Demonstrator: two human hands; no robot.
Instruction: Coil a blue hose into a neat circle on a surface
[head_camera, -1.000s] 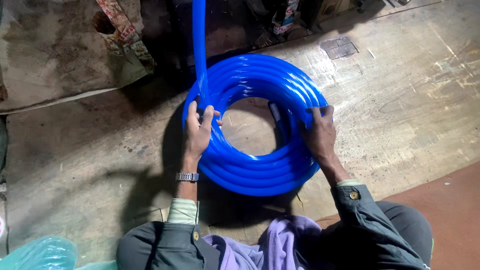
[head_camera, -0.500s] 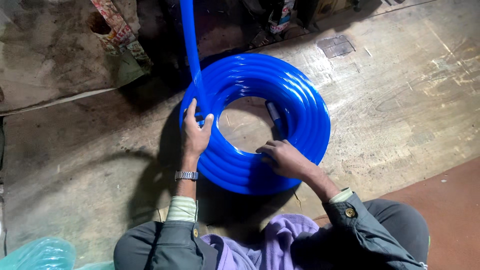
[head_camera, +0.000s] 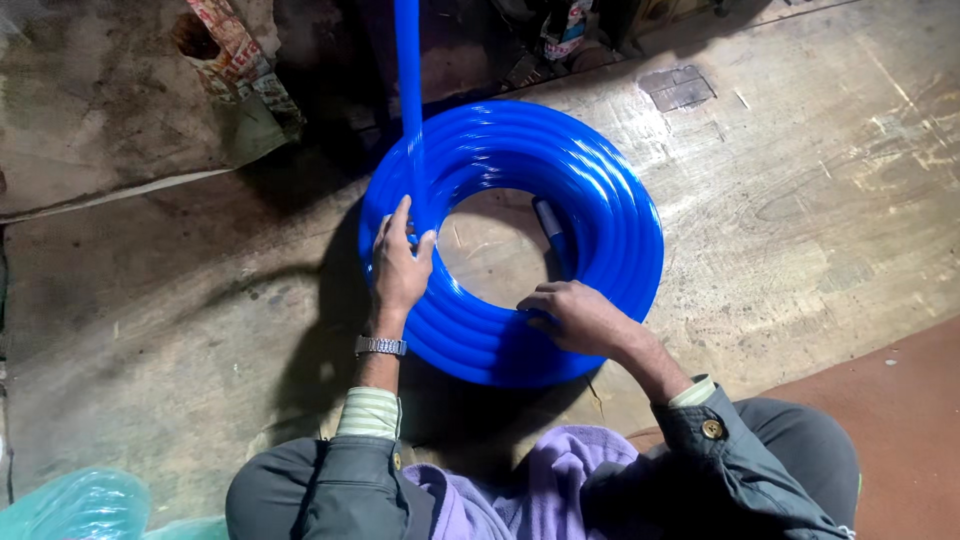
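A coil of glossy blue hose (head_camera: 600, 190) lies flat on a worn wooden floor (head_camera: 800, 200). One strand of hose (head_camera: 408, 80) rises from the coil's left side up out of view. My left hand (head_camera: 400, 268) rests flat on the coil's left side at the base of that strand, fingers spread, a metal watch on the wrist. My right hand (head_camera: 575, 318) lies over the coil's near side, fingers curled on its inner edge. The hose's dark end piece (head_camera: 552, 225) shows inside the ring.
A printed sack (head_camera: 235, 60) leans at the back left over a pale slab. Cluttered items (head_camera: 565, 35) sit in shadow behind the coil. A green plastic bag (head_camera: 70, 505) lies at lower left. Reddish floor (head_camera: 900, 420) lies at lower right.
My right hand has slid from the coil's right side round to its near side. The left hand has stayed on the left side; the coil has barely shifted.
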